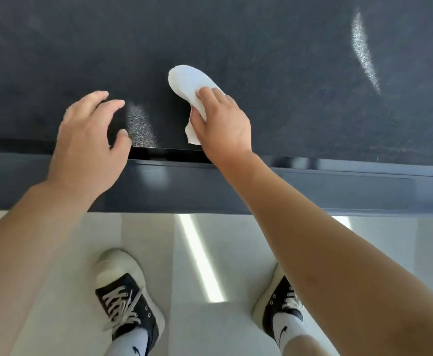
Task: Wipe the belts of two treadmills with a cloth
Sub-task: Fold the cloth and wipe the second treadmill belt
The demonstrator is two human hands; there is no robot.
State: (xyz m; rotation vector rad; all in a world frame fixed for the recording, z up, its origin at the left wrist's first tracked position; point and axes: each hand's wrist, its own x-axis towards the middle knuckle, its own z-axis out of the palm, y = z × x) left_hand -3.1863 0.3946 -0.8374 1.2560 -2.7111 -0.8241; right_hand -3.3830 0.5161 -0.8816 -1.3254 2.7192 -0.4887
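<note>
A dark textured treadmill belt [261, 60] fills the upper half of the head view. My right hand [223, 124] grips a folded white cloth [188, 80] and holds it against the belt near its front edge; most of the cloth sticks out past my fingers. My left hand [89, 147] hovers at the belt's front edge to the left of the cloth, with its fingers loosely bent and nothing in it. I cannot tell whether its fingertips touch the belt.
A dark grey side rail [313, 187] runs along the belt's near edge. Below it lies a glossy pale floor [210, 253] with light reflections. My two feet in black-and-white sneakers [128, 299] stand on the floor close to the rail.
</note>
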